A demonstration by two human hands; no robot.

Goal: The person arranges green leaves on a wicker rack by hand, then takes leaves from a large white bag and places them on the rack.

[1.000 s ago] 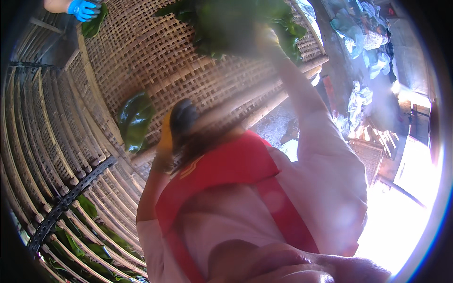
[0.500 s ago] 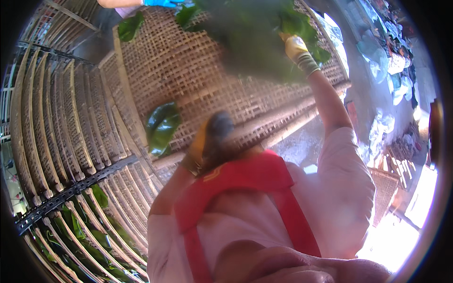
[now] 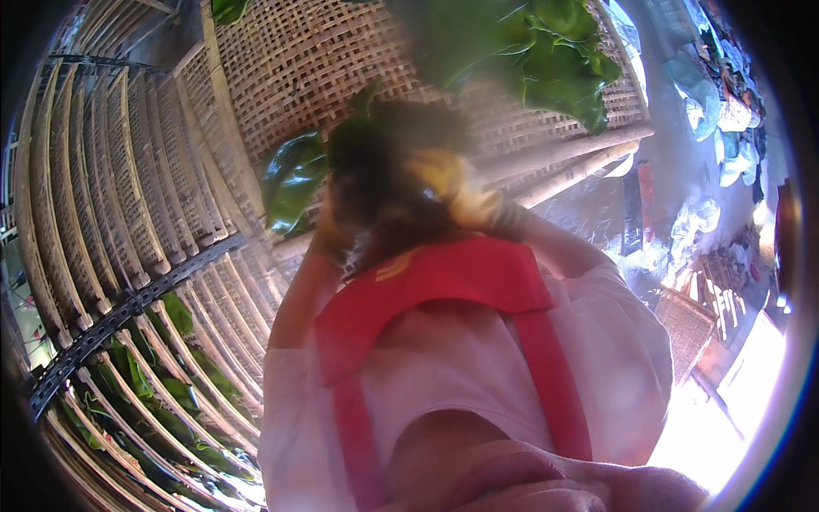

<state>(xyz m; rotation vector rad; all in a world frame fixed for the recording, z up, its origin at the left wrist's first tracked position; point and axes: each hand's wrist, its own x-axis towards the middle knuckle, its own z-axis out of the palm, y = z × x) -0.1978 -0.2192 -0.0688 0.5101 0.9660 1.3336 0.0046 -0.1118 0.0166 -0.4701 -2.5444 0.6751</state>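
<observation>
My left hand (image 3: pixel 357 200), in a yellow and dark glove, is close in front of my chest over the near edge of a woven bamboo tray (image 3: pixel 307 64). My right hand (image 3: pixel 452 183), in a yellow glove, is right beside it. Both are blurred and their fingers do not show clearly. A dark green leaf (image 3: pixel 348 141) shows at the hands; whether they grip it I cannot tell. One broad glossy leaf (image 3: pixel 292 179) lies at the tray's left side. More large green leaves (image 3: pixel 567 64) spread over its far right part, partly hidden by a blurred patch.
On the left, a rack (image 3: pixel 128 290) holds many slatted woven trays, with green leaves (image 3: pixel 175 401) in the lower ones. Wooden poles (image 3: pixel 589 158) run along the tray's near edge. Plastic bags (image 3: pixel 699 218) and a small woven panel (image 3: pixel 682 328) are at the right.
My right hand has come back from the far right leaves to beside my left hand. The view has shifted, and the other person's blue-gloved hand at the top is out of sight.
</observation>
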